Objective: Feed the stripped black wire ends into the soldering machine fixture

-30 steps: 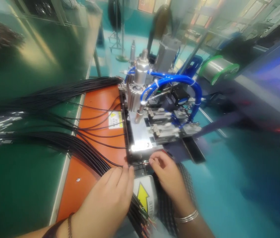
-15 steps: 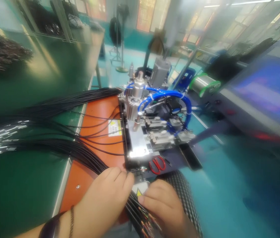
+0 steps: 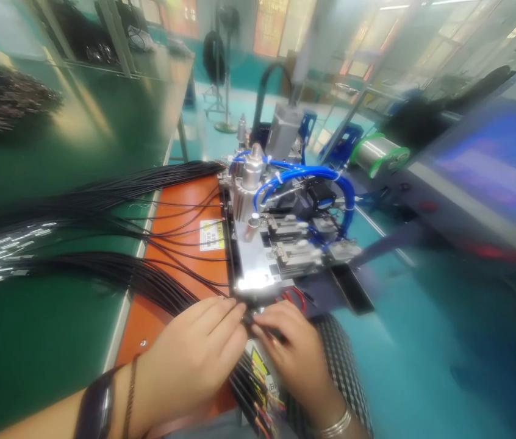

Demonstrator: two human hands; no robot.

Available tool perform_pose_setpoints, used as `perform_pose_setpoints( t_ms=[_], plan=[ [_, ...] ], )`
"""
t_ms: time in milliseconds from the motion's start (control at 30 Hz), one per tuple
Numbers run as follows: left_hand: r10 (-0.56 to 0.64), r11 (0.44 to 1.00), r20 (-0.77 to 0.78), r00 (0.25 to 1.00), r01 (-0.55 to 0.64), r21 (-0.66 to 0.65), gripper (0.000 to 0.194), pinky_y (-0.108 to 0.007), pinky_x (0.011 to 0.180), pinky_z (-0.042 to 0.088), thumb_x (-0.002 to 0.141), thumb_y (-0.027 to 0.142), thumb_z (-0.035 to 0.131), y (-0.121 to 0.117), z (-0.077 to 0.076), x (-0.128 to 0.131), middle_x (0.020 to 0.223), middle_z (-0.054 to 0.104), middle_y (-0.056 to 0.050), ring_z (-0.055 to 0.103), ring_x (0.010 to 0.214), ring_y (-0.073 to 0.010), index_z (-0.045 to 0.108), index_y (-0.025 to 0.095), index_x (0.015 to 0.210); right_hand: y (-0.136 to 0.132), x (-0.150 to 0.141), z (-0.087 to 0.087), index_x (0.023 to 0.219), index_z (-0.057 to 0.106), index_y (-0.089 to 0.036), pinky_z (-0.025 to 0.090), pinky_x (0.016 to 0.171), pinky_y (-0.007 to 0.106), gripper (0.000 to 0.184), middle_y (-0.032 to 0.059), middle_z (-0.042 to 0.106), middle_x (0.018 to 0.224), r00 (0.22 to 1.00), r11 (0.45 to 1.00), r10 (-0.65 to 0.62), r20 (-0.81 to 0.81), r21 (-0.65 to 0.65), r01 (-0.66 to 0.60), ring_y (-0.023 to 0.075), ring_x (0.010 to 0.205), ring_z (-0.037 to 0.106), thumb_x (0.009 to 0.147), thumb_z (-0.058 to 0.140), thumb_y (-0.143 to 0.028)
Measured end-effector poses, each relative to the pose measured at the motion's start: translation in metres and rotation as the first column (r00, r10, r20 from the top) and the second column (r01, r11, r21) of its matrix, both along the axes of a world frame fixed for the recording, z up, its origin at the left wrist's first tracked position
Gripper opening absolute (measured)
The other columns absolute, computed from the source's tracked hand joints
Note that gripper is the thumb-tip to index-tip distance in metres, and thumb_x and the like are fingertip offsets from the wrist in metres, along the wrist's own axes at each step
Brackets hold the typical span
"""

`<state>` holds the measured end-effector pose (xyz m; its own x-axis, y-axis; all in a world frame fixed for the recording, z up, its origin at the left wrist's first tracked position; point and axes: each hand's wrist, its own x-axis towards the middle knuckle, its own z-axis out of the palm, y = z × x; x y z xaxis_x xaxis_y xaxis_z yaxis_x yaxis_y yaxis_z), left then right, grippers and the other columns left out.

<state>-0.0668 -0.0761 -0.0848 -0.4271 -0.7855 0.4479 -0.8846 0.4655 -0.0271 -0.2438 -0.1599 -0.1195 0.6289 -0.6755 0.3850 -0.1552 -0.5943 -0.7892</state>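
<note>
The left hand (image 3: 189, 356) and right hand (image 3: 292, 360) close narrowly, pinching black wires (image 3: 249, 317) between their fingertips, just in front of the wire machine (image 3: 251, 256), with the orange mat (image 3: 180, 213) beyond the left hand.

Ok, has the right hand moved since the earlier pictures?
Yes: against the machine's metal base plate, the right hand has moved forward, toward the plate's front edge, and now sits beside the left hand.

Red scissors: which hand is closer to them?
Right. The right hand sits just below the red scissors in view; the left hand is farther off, to their left.
</note>
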Motion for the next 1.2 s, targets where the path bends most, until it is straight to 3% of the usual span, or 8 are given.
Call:
perform_pose_setpoints(
  t_ms=[167,267,367,567,700,967,1133,1200],
  plan=[
    [-0.034,0.997,-0.124,0.992,0.041,0.059,0.024,-0.040,0.092,0.049,0.088,0.012,0.039,-0.004,-0.004,-0.002,0.112,0.063,-0.011,0.058,0.104,-0.0226,0.061,0.012,0.097,0.003,0.005,0.005,0.090,0.066,-0.020,0.048,0.072,0.029,0.010,0.0028,0.067,0.082,0.998,0.997,0.045,0.052,0.062,-0.048,0.0158,0.078,0.059,0.085,0.061,-0.013],
    [-0.034,0.991,-0.092,0.995,0.046,0.125,0.025,-0.037,0.071,0.052,0.090,0.012,0.037,-0.006,-0.003,-0.002,0.087,0.064,-0.007,0.059,0.080,-0.0198,0.058,0.015,0.104,0.007,0.007,0.006,0.082,0.065,-0.020,0.047,0.069,0.028,0.009,0.0019,0.066,0.078,0.999,0.996,0.041,0.032,0.081,-0.043,0.0158,0.074,0.057,0.082,0.062,-0.011],
    [0.014,0.978,-0.057,0.998,-0.002,0.208,0.026,-0.034,0.057,0.046,0.090,0.013,0.040,-0.004,-0.003,-0.002,0.073,0.057,-0.003,0.052,0.065,-0.0183,0.056,0.016,0.110,0.010,0.006,0.004,0.074,0.064,-0.019,0.046,0.066,0.028,0.011,0.0011,0.064,0.073,0.998,0.990,-0.068,-0.002,0.124,0.067,0.0158,0.071,0.057,0.076,0.065,-0.008],
    [0.090,0.954,-0.021,0.996,-0.080,0.289,0.042,-0.034,0.061,0.042,0.084,0.009,0.049,0.000,-0.004,-0.005,0.084,0.057,-0.003,0.052,0.071,-0.0195,0.048,0.022,0.124,0.008,-0.007,0.006,0.080,0.067,-0.020,0.048,0.069,0.029,0.007,0.0024,0.064,0.078,0.994,0.980,-0.092,-0.056,0.173,0.101,0.0168,0.075,0.059,0.080,0.063,-0.014],
    [0.131,0.911,-0.074,0.989,-0.091,0.402,0.027,-0.036,0.065,0.043,0.082,0.005,0.047,-0.002,-0.004,-0.007,0.085,0.057,-0.003,0.052,0.073,-0.0198,0.056,0.018,0.105,0.007,-0.011,0.010,0.080,0.067,-0.020,0.048,0.071,0.028,0.008,0.0027,0.065,0.080,0.992,0.969,-0.114,-0.061,0.215,0.124,0.0169,0.077,0.060,0.082,0.061,-0.015],
    [0.140,0.969,-0.202,0.969,-0.092,0.230,0.018,-0.034,0.062,0.041,0.091,0.014,0.037,-0.003,-0.007,-0.006,0.079,0.058,-0.003,0.051,0.069,-0.0188,0.055,0.016,0.095,0.017,-0.010,0.013,0.084,0.066,-0.023,0.048,0.067,0.025,0.007,0.0014,0.064,0.082,0.957,0.939,-0.290,0.000,0.190,0.285,0.0154,0.076,0.060,0.084,0.062,-0.017],
    [0.163,0.959,-0.193,0.967,-0.109,0.261,0.015,-0.034,0.061,0.037,0.091,0.014,0.039,0.000,-0.008,-0.006,0.074,0.052,-0.002,0.047,0.067,-0.0189,0.052,0.017,0.086,0.025,-0.013,0.013,0.093,0.066,-0.023,0.045,0.073,0.031,0.015,0.0023,0.066,0.083,0.998,0.999,-0.041,-0.038,-0.019,0.040,0.0176,0.079,0.057,0.085,0.058,-0.013],
    [0.167,0.956,-0.187,0.968,-0.112,0.271,0.014,-0.034,0.060,0.036,0.090,0.013,0.039,0.000,-0.009,-0.006,0.072,0.050,-0.001,0.045,0.066,-0.0188,0.050,0.018,0.082,0.025,-0.011,0.011,0.091,0.067,-0.023,0.045,0.073,0.032,0.013,0.0021,0.067,0.083,0.995,1.000,-0.018,-0.097,0.007,0.019,0.0181,0.079,0.056,0.085,0.059,-0.015]
  ],
)
